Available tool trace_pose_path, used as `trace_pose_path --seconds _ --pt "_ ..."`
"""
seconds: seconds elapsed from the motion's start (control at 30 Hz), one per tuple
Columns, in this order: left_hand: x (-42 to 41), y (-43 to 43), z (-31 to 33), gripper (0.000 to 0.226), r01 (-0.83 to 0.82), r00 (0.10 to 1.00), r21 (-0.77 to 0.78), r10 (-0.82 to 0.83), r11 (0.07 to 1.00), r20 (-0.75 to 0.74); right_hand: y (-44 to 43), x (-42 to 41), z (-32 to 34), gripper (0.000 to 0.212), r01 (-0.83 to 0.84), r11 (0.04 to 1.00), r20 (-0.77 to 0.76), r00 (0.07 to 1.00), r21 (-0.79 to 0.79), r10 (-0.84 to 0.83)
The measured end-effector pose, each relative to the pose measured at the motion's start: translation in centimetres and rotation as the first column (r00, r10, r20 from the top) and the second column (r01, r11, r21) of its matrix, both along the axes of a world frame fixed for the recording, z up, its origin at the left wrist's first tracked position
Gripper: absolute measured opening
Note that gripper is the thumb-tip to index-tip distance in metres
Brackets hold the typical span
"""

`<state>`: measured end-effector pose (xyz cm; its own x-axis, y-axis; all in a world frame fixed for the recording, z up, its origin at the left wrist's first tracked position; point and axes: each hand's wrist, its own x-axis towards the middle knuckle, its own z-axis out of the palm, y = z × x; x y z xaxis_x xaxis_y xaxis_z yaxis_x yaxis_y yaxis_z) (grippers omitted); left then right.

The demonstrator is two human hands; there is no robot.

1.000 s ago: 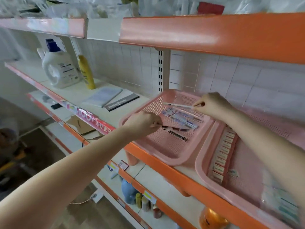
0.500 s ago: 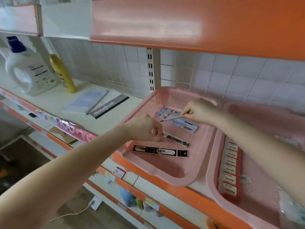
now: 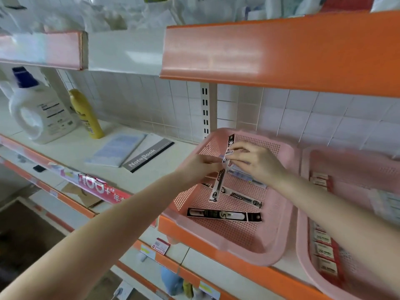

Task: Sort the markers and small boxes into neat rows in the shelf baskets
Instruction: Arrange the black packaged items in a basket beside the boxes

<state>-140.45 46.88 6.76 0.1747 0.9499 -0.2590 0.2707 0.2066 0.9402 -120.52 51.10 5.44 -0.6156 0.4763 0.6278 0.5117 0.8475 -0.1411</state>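
A pink mesh basket (image 3: 279,245) sits on the orange-edged shelf. Above its far left part my left hand (image 3: 198,167) and my right hand (image 3: 255,159) meet and both pinch a long packaged marker (image 3: 219,182), which stands nearly upright over the basket. On the basket floor lie a black-and-white marker pack (image 3: 224,215), a second black pack (image 3: 246,199) and some pale blue packs (image 3: 246,176) partly hidden under my right hand. A second pink basket (image 3: 303,252) at the right holds a row of small red-and-white boxes (image 3: 324,250).
On the shelf to the left lie two notebooks (image 3: 127,151), with a yellow bottle (image 3: 86,114) and a white detergent jug (image 3: 37,113) behind. An orange shelf edge (image 3: 281,53) overhangs the baskets. Lower shelves (image 3: 168,278) hold bottles.
Both hands have come together over the basket's far left. They now hold one long marker pack up on end, where before each hand handled its own item low in the basket.
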Motion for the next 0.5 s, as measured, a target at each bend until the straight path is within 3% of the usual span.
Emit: trace_pose_path --seconds 0.13,0.23,0.3,0.37,0.43,0.5 --pt "0.0 -0.2 -0.9 0.011 -0.041 0.991 0.012 0.039 0.999 0.126 0.1 -0.3 -0.4 0.029 0.011 0.987 -0.161 0.986 -0.160 -0.037" --pt "0.2 -0.3 -1.1 0.009 -0.124 0.975 0.042 0.114 0.991 0.193 -0.3 -0.7 0.2 0.033 0.038 0.949 -0.250 0.961 -0.312 -0.121" --pt "0.3 -0.4 -0.9 0.012 -0.206 0.943 0.097 0.171 0.974 0.286 -0.8 -0.7 0.8 0.023 0.042 0.857 -0.171 0.974 -0.514 -0.150" --pt "0.4 -0.4 -0.8 0.020 -0.272 0.914 0.133 0.213 0.953 0.346 -1.3 -0.9 0.7 0.011 0.059 0.701 0.032 0.998 -0.711 -0.051" --pt "0.6 -0.7 -0.6 0.019 -0.284 0.911 0.160 0.214 0.945 0.354 -1.2 -1.3 0.2 0.009 0.063 0.643 0.108 0.994 -0.763 0.031" --pt "0.7 -0.9 -0.3 0.019 -0.319 0.904 0.177 0.244 0.931 0.350 -0.8 -1.4 0.0 0.006 0.078 0.650 0.114 0.993 -0.756 0.014"
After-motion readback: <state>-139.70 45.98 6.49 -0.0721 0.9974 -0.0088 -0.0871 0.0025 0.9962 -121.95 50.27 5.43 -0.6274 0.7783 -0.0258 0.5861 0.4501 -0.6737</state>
